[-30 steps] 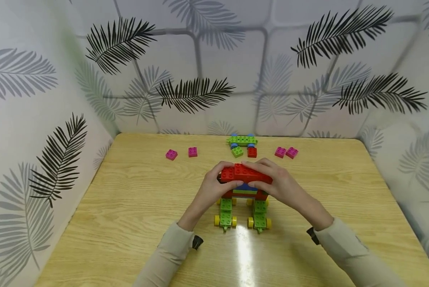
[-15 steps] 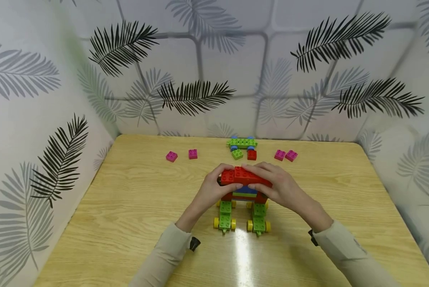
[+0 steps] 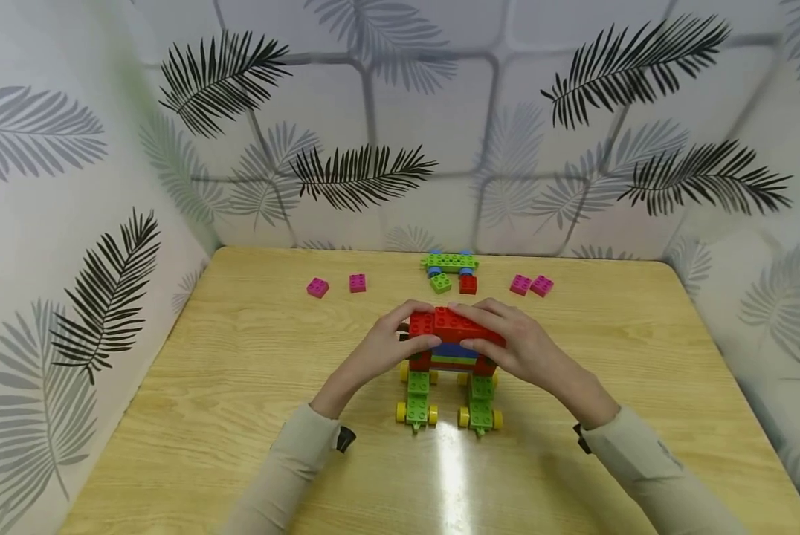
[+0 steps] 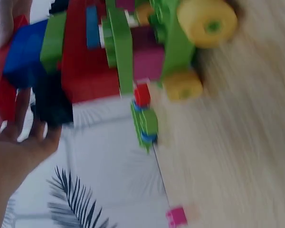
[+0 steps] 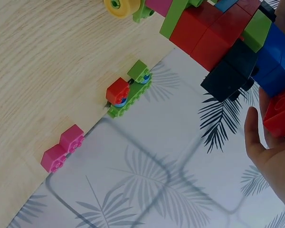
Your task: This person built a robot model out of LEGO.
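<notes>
Nearest, two green wheeled feet w/ yellow wheels (image 3: pixel 416 411) stand on the table (image 3: pixel 239 416), just in front of the hands; they carry the brick model (image 3: pixel 455 355), mid-table, stacked red, green and blue. Left hand (image 3: pixel 380 351) clasps the model's left end, fingers curled over the long red brick (image 3: pixel 455 325) on top, thumb on its front face. Right hand (image 3: pixel 515 349) grasps the right end of the same brick, fingers over the top, thumb at the front. Beyond, well apart from the model: two pink bricks (image 3: pixel 336 284) far left, slightly separated; a green strip w/ blue wheels (image 3: pixel 450 261) at the back edge, a small green brick (image 3: pixel 441 282) and small red brick (image 3: pixel 468 284) just in front of it; two more pink bricks (image 3: pixel 531 284) touching, at right.
</notes>
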The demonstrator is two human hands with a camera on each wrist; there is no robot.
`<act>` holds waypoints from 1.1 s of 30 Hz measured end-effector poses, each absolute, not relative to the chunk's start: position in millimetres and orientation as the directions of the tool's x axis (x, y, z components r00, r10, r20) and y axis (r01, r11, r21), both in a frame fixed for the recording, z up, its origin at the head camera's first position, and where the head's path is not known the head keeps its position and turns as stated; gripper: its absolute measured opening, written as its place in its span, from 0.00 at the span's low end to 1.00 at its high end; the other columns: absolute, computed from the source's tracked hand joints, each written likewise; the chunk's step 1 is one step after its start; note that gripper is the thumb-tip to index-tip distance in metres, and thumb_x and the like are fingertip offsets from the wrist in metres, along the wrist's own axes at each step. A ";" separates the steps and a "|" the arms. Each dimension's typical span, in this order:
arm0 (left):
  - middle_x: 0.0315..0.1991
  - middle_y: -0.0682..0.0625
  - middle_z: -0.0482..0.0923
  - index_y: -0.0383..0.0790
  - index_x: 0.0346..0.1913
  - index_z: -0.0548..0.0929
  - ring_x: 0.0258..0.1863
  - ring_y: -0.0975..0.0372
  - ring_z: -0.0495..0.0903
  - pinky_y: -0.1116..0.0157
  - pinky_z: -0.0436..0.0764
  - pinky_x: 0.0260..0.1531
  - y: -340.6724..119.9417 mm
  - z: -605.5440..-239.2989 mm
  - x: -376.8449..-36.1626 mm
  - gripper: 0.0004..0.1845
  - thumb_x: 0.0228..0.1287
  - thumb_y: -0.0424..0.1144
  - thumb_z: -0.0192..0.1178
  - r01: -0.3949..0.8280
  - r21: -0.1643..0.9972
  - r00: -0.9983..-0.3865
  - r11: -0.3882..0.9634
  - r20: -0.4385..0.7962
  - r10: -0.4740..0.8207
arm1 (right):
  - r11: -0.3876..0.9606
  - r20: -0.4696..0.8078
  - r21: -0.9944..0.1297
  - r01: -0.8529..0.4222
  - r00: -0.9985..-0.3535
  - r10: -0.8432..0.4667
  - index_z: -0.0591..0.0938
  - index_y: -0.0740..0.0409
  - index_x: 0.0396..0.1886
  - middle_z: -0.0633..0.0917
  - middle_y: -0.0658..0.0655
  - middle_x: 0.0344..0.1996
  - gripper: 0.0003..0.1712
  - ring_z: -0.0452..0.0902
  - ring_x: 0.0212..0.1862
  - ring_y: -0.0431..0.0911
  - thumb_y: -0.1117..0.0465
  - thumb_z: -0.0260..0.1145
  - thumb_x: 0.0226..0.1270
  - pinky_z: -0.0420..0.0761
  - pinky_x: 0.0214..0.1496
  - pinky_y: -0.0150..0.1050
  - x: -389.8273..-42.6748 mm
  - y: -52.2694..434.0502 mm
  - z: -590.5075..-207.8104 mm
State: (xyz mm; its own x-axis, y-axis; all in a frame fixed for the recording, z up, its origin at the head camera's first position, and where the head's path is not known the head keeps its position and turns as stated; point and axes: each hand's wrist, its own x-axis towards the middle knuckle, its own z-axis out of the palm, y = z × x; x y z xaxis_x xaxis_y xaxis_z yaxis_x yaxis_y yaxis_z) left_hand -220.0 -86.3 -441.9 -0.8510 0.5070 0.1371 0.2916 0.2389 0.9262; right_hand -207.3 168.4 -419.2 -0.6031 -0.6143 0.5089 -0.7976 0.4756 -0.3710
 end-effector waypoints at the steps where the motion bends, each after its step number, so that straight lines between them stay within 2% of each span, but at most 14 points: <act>1: 0.58 0.49 0.74 0.47 0.64 0.72 0.53 0.56 0.75 0.56 0.78 0.50 -91.7 -441.5 -223.4 0.35 0.64 0.68 0.47 0.313 0.923 -0.839 0.225 0.158 0.521 | 0.476 0.506 -0.373 -0.796 -0.605 -0.615 0.73 0.48 0.67 0.80 0.52 0.47 0.36 0.78 0.43 0.44 0.62 0.73 0.57 0.81 0.43 0.42 -207.6 168.7 -418.8; 4: 0.56 0.44 0.76 0.42 0.66 0.71 0.55 0.54 0.75 0.51 0.75 0.52 -112.8 -440.7 -236.6 0.40 0.68 0.69 0.33 0.371 0.907 -0.835 0.201 0.230 0.500 | 0.469 0.504 -0.376 -0.799 -0.602 -0.620 0.73 0.48 0.68 0.80 0.51 0.46 0.37 0.77 0.43 0.43 0.62 0.73 0.57 0.81 0.44 0.42 -208.6 168.8 -417.9; 5: 0.55 0.43 0.77 0.40 0.65 0.71 0.55 0.53 0.75 0.50 0.75 0.51 -121.5 -440.6 -241.4 0.39 0.70 0.67 0.32 0.374 0.904 -0.852 0.209 0.246 0.462 | 0.466 0.507 -0.375 -0.801 -0.598 -0.621 0.73 0.49 0.68 0.80 0.51 0.45 0.36 0.77 0.43 0.43 0.62 0.73 0.57 0.80 0.43 0.42 -209.0 168.4 -417.6; 7: 0.52 0.43 0.78 0.38 0.63 0.73 0.54 0.53 0.76 0.49 0.76 0.50 -139.0 -442.3 -252.2 0.33 0.74 0.62 0.36 0.367 0.889 -0.898 0.274 0.261 0.353 | 0.462 0.511 -0.375 -0.804 -0.595 -0.620 0.73 0.50 0.67 0.80 0.51 0.45 0.36 0.77 0.42 0.42 0.63 0.73 0.57 0.80 0.43 0.41 -209.6 167.8 -417.4; 11: 0.54 0.41 0.75 0.35 0.60 0.74 0.56 0.50 0.73 0.50 0.73 0.54 -173.9 -451.9 -272.9 0.22 0.75 0.48 0.49 0.284 0.826 -0.959 0.488 0.255 0.127 | 0.467 0.509 -0.375 -0.801 -0.599 -0.618 0.73 0.49 0.67 0.80 0.50 0.44 0.35 0.76 0.41 0.41 0.62 0.72 0.58 0.80 0.42 0.39 -209.3 167.1 -418.0; 16: 0.61 0.36 0.65 0.31 0.63 0.71 0.60 0.43 0.62 0.47 0.69 0.56 -206.2 -471.9 -291.6 0.24 0.69 0.39 0.59 0.145 0.718 -0.975 0.681 0.222 -0.027 | 0.468 0.506 -0.375 -0.800 -0.600 -0.620 0.73 0.50 0.67 0.79 0.50 0.44 0.35 0.75 0.41 0.41 0.62 0.72 0.58 0.80 0.41 0.38 -208.4 166.7 -419.5; 19: 0.65 0.35 0.58 0.35 0.68 0.67 0.61 0.41 0.59 0.46 0.71 0.52 -215.2 -481.8 -299.4 0.29 0.66 0.39 0.62 0.068 0.647 -0.985 0.759 0.163 -0.051 | 0.464 0.514 -0.375 -0.803 -0.596 -0.617 0.73 0.50 0.67 0.80 0.50 0.44 0.35 0.75 0.41 0.40 0.62 0.72 0.58 0.80 0.41 0.38 -208.3 167.0 -419.4; 22: 0.68 0.35 0.54 0.40 0.72 0.62 0.61 0.38 0.59 0.45 0.74 0.47 -217.6 -489.7 -307.7 0.35 0.65 0.42 0.63 0.021 0.581 -0.996 0.813 0.086 -0.035 | 0.463 0.522 -0.371 -0.805 -0.593 -0.613 0.74 0.50 0.66 0.80 0.50 0.44 0.35 0.75 0.40 0.41 0.62 0.73 0.57 0.80 0.40 0.38 -208.6 167.7 -419.0; 25: 0.70 0.35 0.52 0.42 0.74 0.58 0.62 0.37 0.59 0.42 0.74 0.48 -216.8 -497.0 -315.6 0.39 0.64 0.45 0.64 -0.009 0.550 -1.000 0.835 0.013 -0.019 | 0.462 0.520 -0.369 -0.806 -0.591 -0.616 0.74 0.50 0.66 0.80 0.51 0.44 0.35 0.75 0.41 0.41 0.62 0.72 0.58 0.80 0.40 0.38 -208.7 167.8 -418.9; 28: 0.70 0.35 0.52 0.42 0.75 0.56 0.62 0.37 0.59 0.40 0.73 0.49 -214.2 -503.0 -320.5 0.39 0.66 0.44 0.63 -0.021 0.540 -1.000 0.841 -0.026 -0.008 | 0.463 0.509 -0.376 -0.802 -0.597 -0.620 0.73 0.50 0.67 0.79 0.50 0.45 0.35 0.76 0.42 0.41 0.62 0.72 0.59 0.80 0.42 0.39 -208.4 167.6 -419.3; 33: 0.68 0.35 0.56 0.41 0.74 0.57 0.60 0.37 0.61 0.40 0.70 0.51 -210.1 -513.6 -323.2 0.36 0.68 0.45 0.59 0.000 0.414 -0.999 0.910 -0.046 0.020 | 0.471 0.503 -0.376 -0.798 -0.602 -0.620 0.73 0.49 0.67 0.79 0.51 0.45 0.35 0.76 0.43 0.42 0.61 0.72 0.59 0.80 0.42 0.39 -207.9 167.3 -420.0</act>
State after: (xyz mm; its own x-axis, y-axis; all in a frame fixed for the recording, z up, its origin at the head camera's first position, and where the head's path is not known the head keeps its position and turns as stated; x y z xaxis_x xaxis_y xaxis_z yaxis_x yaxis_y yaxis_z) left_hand -323.2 -210.1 -513.6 -0.9987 0.0204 -0.0457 -0.0003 0.9103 0.4140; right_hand -207.9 167.3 -420.0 -0.6021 -0.6197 0.5034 -0.7984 0.4706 -0.3756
